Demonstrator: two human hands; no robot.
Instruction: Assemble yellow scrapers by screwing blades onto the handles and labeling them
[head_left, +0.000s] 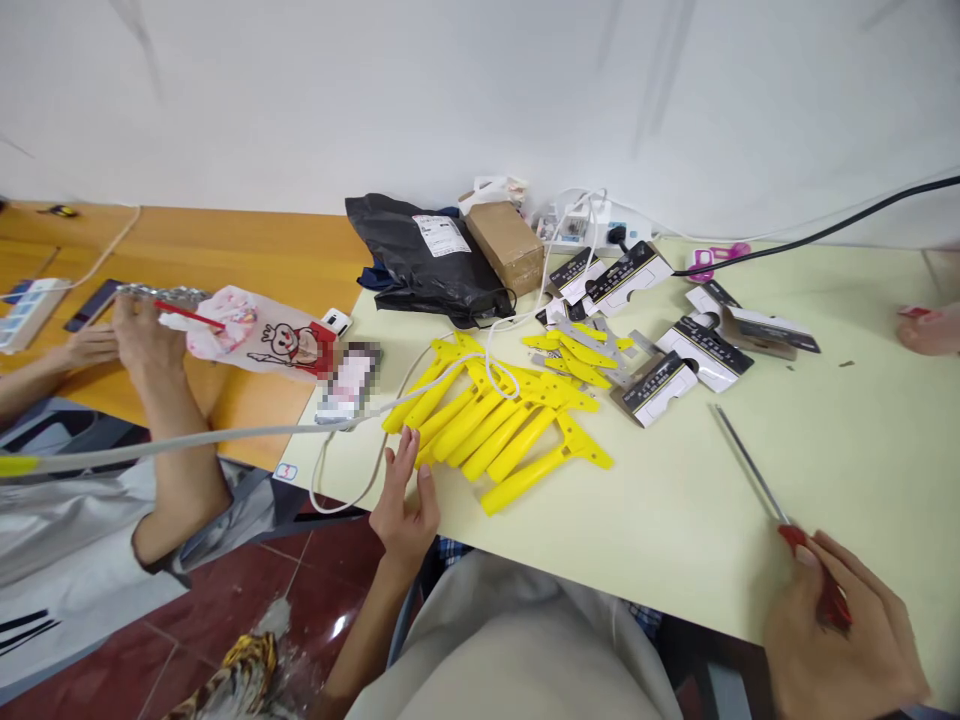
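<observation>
My right hand (pixel 844 620), at the table's right front, is closed round the red handle of a screwdriver (pixel 750 465). Its shaft points away from me, with the tip on or just above the tabletop. My left hand (pixel 405 505) rests at the front edge with fingers stretched out and holds nothing. Its fingertips are beside or touching the nearest ends of several yellow T-shaped scraper handles (pixel 480 420), laid side by side. One yellow handle (pixel 536 475) lies nearest to me. Behind them is a pile of flat yellow pieces (pixel 581 360) and grey metal plates (pixel 622 375).
Black-and-white card packages (pixel 701 350) lie behind and to the right. A black plastic parcel (pixel 427 255), cardboard box (pixel 510 245) and power strip (pixel 637 230) stand by the wall. A white cable (pixel 262 432) crosses the left. A co-worker's hands (pixel 146 335) are over the orange table (pixel 285 260).
</observation>
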